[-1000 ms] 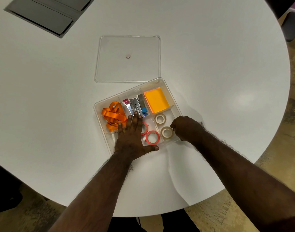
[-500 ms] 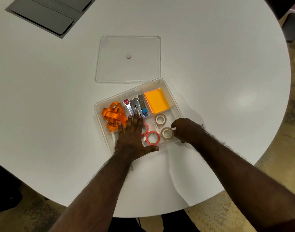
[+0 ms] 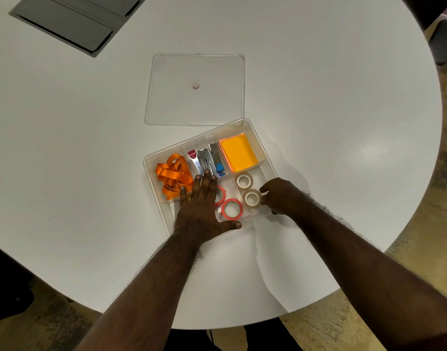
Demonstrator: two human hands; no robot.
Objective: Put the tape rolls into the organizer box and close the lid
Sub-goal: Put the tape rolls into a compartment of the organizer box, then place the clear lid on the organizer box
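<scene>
Round white desk (image 3: 90, 173). Orange ribbon (image 3: 173, 177) in leftmost compartment of clear plastic organizer box (image 3: 258, 134). Left hand (image 3: 201, 206) flat, fingers spread, grip released, pressing on box, likely steadying it. Two red-rimmed tape rolls (image 3: 232, 209) in near middle compartment. Two beige tape rolls (image 3: 251, 198) in near right compartment; right hand (image 3: 280, 197) curled beside nearer one, fingertips touching it, likely seating it. Clear square lid (image 3: 196, 69) lies flat on desk behind box, not yet on. No readable writing.

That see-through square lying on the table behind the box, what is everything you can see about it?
The lid is a clear, plastic-looking square with rounded corners and a raised rim, a small pinkish dot at its centre. It lies flat on the white table, off the organizer box, its near edge right by the box's far corner. Neither hand touches it.
</scene>
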